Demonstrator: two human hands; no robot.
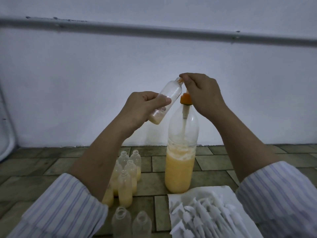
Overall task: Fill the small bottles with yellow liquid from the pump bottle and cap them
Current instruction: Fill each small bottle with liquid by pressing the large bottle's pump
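While your right hand (pixel 201 93) curls its fingers (pixel 184 78) over the pump head at the small bottle's mouth, your left hand (pixel 145 107) grips that small bottle (pixel 169 95) low on its body, tilted, with only a little yellow liquid pooled at its base. The nozzle itself is hidden under your fingertips, so you cannot tell whether it sits inside the neck; if it is off the mouth, the next press would likely send liquid down the outside and over your left hand. The pump bottle (pixel 180 169) is tall, about half full, and held only from the top, so a slanted press could tip it. Its orange collar (pixel 185 99) sits just beside the tilted bottle, leaving little play there.

Below your left forearm, a cluster of part-filled bottles (pixel 127 182) stands open, uncapped; lowering your elbow could knock them over. Two empty bottles (pixel 131 222) stand nearer you. The white caps (pixel 205 213) lie on a paper sheet (pixel 205 190) at near right, just beside the pump bottle's base. The surface (pixel 42 169) offers open room at far left and far right, bounded by the wall (pixel 85 83) behind.
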